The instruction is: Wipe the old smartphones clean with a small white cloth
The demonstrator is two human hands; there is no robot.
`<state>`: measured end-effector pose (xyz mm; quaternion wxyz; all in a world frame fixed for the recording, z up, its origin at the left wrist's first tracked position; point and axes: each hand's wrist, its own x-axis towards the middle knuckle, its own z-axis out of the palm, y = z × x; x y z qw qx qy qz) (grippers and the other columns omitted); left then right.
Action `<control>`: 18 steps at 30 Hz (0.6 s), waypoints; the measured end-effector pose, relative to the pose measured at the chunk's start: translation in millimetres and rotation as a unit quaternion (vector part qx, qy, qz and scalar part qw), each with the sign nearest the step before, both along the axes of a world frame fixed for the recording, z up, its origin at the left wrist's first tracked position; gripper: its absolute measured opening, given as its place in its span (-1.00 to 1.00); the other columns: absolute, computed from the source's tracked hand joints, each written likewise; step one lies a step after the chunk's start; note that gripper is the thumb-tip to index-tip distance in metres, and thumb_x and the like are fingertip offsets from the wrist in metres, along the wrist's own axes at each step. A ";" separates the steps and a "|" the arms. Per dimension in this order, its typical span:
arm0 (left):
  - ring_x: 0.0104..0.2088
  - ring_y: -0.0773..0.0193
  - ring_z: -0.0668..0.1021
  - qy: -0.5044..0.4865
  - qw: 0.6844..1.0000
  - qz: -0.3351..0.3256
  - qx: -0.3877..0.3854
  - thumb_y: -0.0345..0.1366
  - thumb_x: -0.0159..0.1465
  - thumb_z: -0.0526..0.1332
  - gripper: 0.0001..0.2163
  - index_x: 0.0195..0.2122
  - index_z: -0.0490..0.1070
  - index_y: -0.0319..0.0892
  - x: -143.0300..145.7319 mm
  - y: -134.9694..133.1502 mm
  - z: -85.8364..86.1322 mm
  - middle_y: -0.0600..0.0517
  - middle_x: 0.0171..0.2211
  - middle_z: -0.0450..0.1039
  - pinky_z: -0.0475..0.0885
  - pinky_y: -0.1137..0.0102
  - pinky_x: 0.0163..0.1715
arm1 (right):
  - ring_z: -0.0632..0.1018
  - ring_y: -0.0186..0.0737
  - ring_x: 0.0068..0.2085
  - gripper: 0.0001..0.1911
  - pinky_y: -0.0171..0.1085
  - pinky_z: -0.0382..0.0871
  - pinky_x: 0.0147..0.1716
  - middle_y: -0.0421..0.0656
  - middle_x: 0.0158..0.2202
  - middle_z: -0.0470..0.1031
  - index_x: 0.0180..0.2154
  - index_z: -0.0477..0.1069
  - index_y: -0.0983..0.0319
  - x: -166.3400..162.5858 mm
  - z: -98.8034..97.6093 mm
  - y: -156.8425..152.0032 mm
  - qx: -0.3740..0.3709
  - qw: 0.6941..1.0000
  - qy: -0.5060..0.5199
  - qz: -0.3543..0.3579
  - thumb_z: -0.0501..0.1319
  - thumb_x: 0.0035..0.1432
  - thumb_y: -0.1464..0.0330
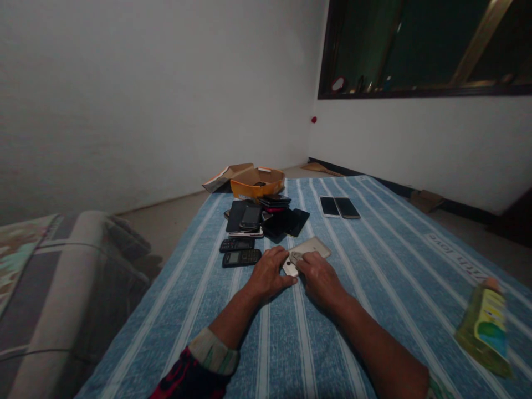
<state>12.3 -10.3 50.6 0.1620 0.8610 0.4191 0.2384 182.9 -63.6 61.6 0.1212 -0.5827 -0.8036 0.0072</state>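
A gold-coloured phone [312, 247] lies back up on the blue striped cloth [374, 260]. My left hand [268, 273] holds its near left corner with fingers curled on the edge. My right hand [318, 274] presses a small pale cloth or pad [296, 256] onto the phone's back with closed fingers. Just left of my hands lie two dark keypad phones [241, 257]. Beyond them is a pile of several dark phones [266, 220].
An orange cardboard box [256, 182] with its lid stands at the far end of the cloth. Two smartphones [339, 207] lie side by side at the far right. A green bottle [485, 327] lies at the right edge. A rolled cushion [62, 299] is on the left.
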 end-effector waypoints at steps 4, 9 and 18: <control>0.02 -0.04 0.50 -0.003 1.000 0.005 0.005 -0.22 0.01 0.45 -0.58 -0.10 0.49 -0.17 0.0 0.5 -1.6 -0.13 0.02 0.45 0.40 0.15 0.04 | 0.41 -0.06 -0.06 -0.79 -0.21 0.25 -0.14 -0.02 -0.13 0.48 -0.12 0.52 0.25 -4.3 0.0 -0.9 -0.003 1.000 0.001 0.026 0.15 0.27 0.50; 0.00 -0.05 0.50 0.005 1.000 0.004 0.004 -0.21 -0.01 0.46 -0.53 -0.06 0.48 -0.17 0.1 1.2 -2.0 -0.13 0.00 0.46 0.41 0.12 0.03 | 0.40 -0.05 -0.06 -0.75 -0.19 0.23 -0.16 0.01 -0.13 0.47 -0.10 0.52 0.26 8.1 0.0 5.5 -0.001 0.999 -0.012 -0.029 0.11 0.28 0.51; -0.01 -0.03 0.51 -0.010 1.000 -0.002 0.011 -0.19 0.01 0.44 -0.61 -0.14 0.49 -0.16 0.1 1.6 -2.5 -0.10 -0.02 0.46 0.41 0.16 0.02 | 0.41 -0.07 -0.07 -0.82 -0.21 0.24 -0.15 -0.04 -0.15 0.48 -0.15 0.52 0.25 -4.9 -3.2 -0.5 0.011 1.000 -0.003 0.022 0.17 0.27 0.48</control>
